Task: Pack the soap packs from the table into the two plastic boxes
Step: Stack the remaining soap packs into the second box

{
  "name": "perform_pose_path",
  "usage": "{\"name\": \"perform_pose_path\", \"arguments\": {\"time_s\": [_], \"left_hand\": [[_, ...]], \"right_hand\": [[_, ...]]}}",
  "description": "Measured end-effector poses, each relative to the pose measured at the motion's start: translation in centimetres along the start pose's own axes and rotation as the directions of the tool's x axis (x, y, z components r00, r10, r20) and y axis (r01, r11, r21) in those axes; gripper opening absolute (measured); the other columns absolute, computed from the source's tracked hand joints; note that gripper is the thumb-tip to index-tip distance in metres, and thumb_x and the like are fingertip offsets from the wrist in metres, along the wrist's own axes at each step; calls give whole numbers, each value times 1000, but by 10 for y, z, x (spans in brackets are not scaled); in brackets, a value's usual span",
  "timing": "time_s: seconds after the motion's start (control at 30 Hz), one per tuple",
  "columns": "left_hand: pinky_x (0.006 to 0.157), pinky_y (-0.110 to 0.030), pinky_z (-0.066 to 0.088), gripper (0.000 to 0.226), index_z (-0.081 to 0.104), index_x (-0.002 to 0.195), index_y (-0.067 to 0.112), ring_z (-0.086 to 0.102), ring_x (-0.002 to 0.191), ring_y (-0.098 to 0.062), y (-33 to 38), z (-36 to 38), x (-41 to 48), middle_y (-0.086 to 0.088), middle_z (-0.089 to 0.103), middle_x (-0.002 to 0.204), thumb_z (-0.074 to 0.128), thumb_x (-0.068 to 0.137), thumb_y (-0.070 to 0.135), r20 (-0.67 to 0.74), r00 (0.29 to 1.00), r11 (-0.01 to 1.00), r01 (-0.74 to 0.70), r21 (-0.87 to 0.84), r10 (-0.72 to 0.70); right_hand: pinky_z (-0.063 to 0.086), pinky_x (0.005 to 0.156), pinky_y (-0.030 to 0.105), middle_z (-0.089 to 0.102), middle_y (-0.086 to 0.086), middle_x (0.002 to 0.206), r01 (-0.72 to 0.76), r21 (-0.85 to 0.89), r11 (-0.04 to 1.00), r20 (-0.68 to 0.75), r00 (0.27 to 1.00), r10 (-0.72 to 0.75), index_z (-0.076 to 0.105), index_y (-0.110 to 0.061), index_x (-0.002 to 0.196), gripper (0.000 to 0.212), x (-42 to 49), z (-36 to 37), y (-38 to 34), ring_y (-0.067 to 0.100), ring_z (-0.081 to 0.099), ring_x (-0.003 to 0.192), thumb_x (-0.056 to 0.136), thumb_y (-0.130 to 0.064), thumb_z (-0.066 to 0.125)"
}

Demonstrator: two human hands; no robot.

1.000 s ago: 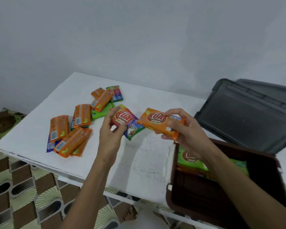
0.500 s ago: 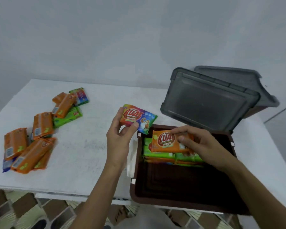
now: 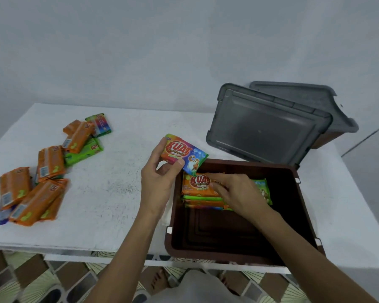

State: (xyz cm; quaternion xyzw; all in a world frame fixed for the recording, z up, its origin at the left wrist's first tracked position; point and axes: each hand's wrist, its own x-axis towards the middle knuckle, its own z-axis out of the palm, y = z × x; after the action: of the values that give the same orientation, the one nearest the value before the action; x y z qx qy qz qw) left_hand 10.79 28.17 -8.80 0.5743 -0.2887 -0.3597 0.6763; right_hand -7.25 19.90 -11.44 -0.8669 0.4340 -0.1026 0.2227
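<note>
Orange pack (image 3: 197,183) now in box (image 3: 217,235), in right grip (image 3: 239,192); rainbow pack (image 3: 184,153) in left grip (image 3: 158,182).

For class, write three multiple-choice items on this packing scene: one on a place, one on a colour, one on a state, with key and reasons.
1. Where is the orange pack under the right hand? A on the table; B in the box; C on the lid.
2. What colour is that box? A brown; B blue; C yellow.
3. What is the left hand doing? A lying flat; B gripping a multicoloured pack; C hanging empty.
Key: 1 B, it lies on the stack inside; 2 A, its walls are brown; 3 B, it pinches one.
</note>
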Motion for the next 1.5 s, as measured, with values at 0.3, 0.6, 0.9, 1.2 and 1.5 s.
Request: {"name": "perform_pose_path", "arguments": {"time_s": [0.3,0.6,0.9,1.2,1.5], "left_hand": [[65,-19,56,46,54,136,29,66,101,-3,10,9,-12,11,67,114,61,90,23,53,997,998,-49,44,46],[82,-25,57,44,49,137,41,60,110,0,7,27,-28,11,60,123,54,95,29,273,960,971,-121,207,61],[102,-31,43,42,48,139,33,41,126,-4,-15,5,-20,10,48,136,50,97,35,424,880,615,-459,642,214],[102,-27,33,36,56,132,24,33,131,-12,-33,-6,-15,3,42,142,55,96,22,314,921,479,-388,787,231],[100,-22,28,34,59,129,24,34,131,-12,-34,-7,-15,4,44,141,54,96,20,297,928,493,-372,786,226]], "right_hand": [[52,60,20,68,-6,81,2,266,964,-269,960,73,58,-20,113,18,-21,-23,-15,7,66,74,96,-28,56],[60,78,41,71,5,109,-43,954,296,-33,968,248,61,-17,123,31,-36,-52,-28,30,67,105,92,-15,61],[61,76,40,69,0,113,-152,850,504,-5,955,297,67,-23,117,29,-65,-85,27,20,66,108,89,-15,62],[59,74,23,57,-1,125,-319,514,797,55,939,340,59,-28,125,32,-60,-65,51,15,59,108,93,-21,60],[45,81,19,51,7,120,-314,49,948,-110,942,317,51,-24,138,38,-53,-37,46,18,55,106,101,-23,48]]}}
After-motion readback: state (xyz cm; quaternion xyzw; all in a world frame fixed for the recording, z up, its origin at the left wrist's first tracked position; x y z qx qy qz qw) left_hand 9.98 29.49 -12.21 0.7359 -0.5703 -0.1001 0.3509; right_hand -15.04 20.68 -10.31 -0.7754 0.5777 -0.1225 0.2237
